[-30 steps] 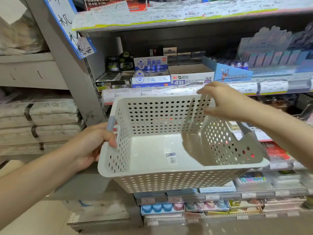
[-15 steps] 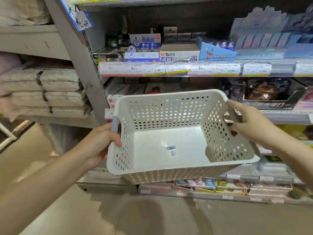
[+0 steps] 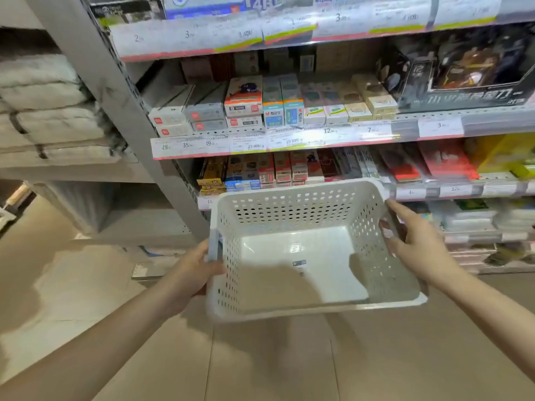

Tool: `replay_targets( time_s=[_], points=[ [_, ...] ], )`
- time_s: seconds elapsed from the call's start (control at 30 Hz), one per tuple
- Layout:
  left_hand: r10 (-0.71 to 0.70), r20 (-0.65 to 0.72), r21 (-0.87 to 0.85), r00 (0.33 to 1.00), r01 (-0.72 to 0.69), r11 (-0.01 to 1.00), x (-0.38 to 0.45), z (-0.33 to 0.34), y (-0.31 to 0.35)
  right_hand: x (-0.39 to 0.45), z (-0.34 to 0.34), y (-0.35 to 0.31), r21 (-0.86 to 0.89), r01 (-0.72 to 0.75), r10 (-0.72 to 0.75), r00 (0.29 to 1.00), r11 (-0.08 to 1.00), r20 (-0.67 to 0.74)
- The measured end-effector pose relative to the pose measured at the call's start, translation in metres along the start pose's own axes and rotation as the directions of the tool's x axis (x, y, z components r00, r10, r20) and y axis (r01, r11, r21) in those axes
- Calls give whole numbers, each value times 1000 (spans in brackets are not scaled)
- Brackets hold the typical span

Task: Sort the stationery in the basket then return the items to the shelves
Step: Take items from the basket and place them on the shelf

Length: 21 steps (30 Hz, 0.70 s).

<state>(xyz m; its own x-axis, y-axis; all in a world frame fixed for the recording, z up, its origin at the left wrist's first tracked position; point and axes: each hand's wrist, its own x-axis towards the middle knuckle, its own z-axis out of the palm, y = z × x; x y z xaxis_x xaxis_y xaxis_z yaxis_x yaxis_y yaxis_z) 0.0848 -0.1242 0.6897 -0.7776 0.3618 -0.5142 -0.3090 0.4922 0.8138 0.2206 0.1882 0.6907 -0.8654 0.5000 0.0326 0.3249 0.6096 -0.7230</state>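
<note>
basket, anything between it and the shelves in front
Nothing visible. The basket, held by the left hand and right hand, hangs in open air before the shelves; its far rim overlaps only boxed stock behind.

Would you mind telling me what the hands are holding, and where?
Both hold the white basket: left hand grips its left-end handle, right hand its right-end rim.

Single head-worn wide-angle view, looking forward and down. Shelves (image 3: 318,140) fill upper frame, close; floor (image 3: 260,366) lower frame; basket (image 3: 289,311) near, centre, at arm's reach.
</note>
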Motion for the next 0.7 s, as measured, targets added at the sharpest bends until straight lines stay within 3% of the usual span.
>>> replay_targets(
  time_s=[0.27,0.7],
  points=[
    [-77,59,14,995,77,997,78,26,-115,4,106,101,-33,-64,66,996,997,57],
    [-199,11,-39,980,200,979,225,110,-335,5,305,306,69,-183,174,977,981,124]
  ],
)
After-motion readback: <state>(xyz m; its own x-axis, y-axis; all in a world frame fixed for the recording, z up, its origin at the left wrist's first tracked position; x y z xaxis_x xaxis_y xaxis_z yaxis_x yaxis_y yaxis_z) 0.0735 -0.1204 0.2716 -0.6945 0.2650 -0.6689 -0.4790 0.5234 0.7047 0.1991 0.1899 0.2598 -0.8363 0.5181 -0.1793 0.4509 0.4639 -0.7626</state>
